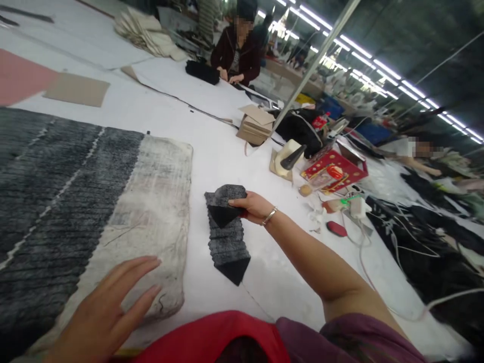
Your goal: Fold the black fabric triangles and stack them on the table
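My right hand (252,205) is closed on the top piece of a fanned stack of dark grey fabric pieces (227,237) lying on the white table (212,151). That top piece is lifted at its pointed end. My left hand (109,307) hovers open, fingers spread, over the near edge of a worn whitish mat (151,217). Rows of grey and black fabric pieces (49,201) cover the left part of that mat.
A person in a dark jacket (236,55) works at the far side beside a black bundle (202,72). Cardboard boxes (255,125), a red box (335,171), cables and small items crowd the right edge. Folded cream fabric (147,33) is stacked far back.
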A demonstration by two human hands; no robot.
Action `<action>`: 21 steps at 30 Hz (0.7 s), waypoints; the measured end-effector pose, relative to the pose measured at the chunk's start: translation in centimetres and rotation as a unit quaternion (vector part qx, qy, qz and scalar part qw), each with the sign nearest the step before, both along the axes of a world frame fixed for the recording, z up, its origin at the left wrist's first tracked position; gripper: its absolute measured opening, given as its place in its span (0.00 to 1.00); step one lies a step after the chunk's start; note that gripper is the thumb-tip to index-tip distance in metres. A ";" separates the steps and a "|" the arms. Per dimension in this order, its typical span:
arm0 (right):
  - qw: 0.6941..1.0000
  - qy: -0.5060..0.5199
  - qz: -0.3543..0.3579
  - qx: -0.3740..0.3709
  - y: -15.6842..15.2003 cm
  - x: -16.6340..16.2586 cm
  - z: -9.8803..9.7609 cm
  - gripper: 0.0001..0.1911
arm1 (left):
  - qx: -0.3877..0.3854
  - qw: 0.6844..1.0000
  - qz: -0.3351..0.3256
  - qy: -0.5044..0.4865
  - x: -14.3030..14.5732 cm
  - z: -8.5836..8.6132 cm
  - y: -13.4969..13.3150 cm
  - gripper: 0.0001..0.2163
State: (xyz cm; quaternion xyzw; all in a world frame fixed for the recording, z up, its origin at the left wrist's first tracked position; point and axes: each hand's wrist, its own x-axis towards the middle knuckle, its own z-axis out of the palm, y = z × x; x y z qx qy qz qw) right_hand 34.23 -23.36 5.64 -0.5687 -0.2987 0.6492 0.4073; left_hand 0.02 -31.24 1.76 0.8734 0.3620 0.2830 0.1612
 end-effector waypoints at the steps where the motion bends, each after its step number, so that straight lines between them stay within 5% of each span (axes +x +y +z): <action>1: 1.000 0.019 0.001 -0.005 -2.0 0.0 -0.2 0.14 | 0.003 1.000 -0.006 0.005 1.2 0.3 -0.3 0.17; 6: 0.998 0.065 0.011 -0.024 -10.7 -0.9 -3.0 0.19 | 0.049 0.998 -0.038 0.017 7.1 0.9 -3.2 0.13; 10: 1.000 0.014 0.001 -0.013 -15.2 -1.4 -5.8 0.19 | 0.065 0.995 -0.067 0.031 10.6 -0.9 -6.5 0.11; 16: 0.995 -0.098 -0.005 0.018 -18.2 -0.7 -7.1 0.16 | 0.064 0.983 -0.107 0.132 14.0 -4.4 -8.9 0.12; 21: 0.991 -0.128 0.021 0.000 -19.6 0.8 -6.4 0.21 | 0.064 0.979 -0.100 0.164 15.5 -5.1 -9.9 0.10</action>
